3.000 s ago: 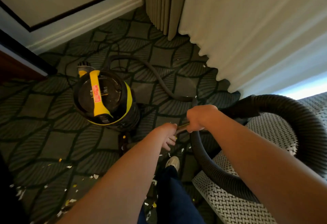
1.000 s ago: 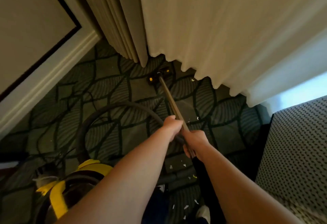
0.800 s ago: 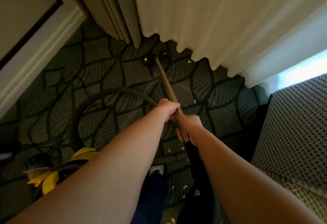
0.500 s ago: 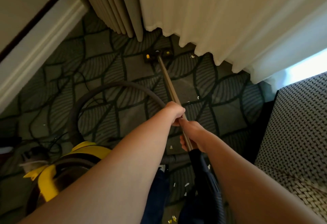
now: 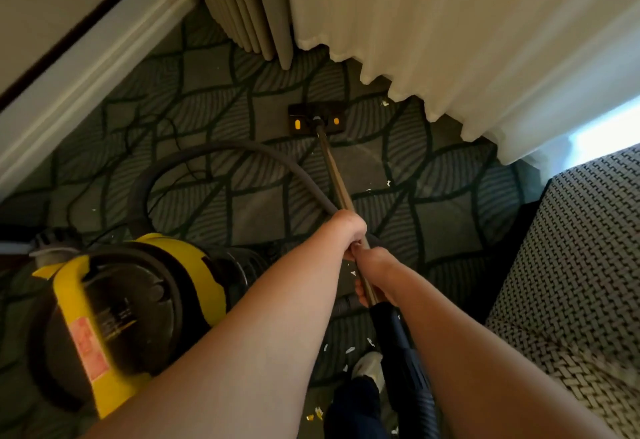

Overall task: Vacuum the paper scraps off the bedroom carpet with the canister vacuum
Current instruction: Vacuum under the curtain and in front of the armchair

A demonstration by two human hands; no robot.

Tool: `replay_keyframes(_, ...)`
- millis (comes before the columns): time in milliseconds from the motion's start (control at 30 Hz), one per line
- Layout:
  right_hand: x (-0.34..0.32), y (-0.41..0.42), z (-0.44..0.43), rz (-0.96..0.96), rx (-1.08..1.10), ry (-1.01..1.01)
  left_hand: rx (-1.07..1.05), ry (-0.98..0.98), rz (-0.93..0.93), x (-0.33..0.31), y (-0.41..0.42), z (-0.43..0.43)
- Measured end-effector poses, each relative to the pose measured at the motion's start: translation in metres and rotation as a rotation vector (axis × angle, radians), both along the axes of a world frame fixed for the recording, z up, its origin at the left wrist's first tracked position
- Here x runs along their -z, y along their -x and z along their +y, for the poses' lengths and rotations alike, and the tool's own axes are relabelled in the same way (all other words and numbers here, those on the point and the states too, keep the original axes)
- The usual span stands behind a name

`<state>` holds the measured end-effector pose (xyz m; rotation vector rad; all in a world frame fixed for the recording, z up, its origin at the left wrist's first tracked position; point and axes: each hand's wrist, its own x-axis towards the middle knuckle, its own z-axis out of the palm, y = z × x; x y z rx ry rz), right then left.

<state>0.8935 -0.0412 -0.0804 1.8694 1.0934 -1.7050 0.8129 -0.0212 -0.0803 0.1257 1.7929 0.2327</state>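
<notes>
Both hands, left (image 5: 348, 230) above right (image 5: 375, 274), clench the wand (image 5: 332, 168); the nozzle (image 5: 317, 119) risks sucking in the curtain (image 5: 433, 29) hem, with scraps (image 5: 385, 103) just beside it.

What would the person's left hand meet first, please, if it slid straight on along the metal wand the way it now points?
Probably the grey flexible hose, which passes the brass-coloured metal wand just ahead of the left hand; depth is unclear, so it may lie lower. Failing that, the black floor nozzle at the wand's end.
</notes>
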Motion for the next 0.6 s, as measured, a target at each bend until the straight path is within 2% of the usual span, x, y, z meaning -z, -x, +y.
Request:
replay_keyframes(333,-0.012,-0.079,-0.029,-0.055,-0.112,0.006,-0.025,-0.01,0.035,0.0,-0.078,-0.035)
replay_keyframes(600,-0.032,-0.118,-0.06,-0.04,-0.11,0.039,-0.033,0.021,-0.04,-0.01,-0.112,-0.07)
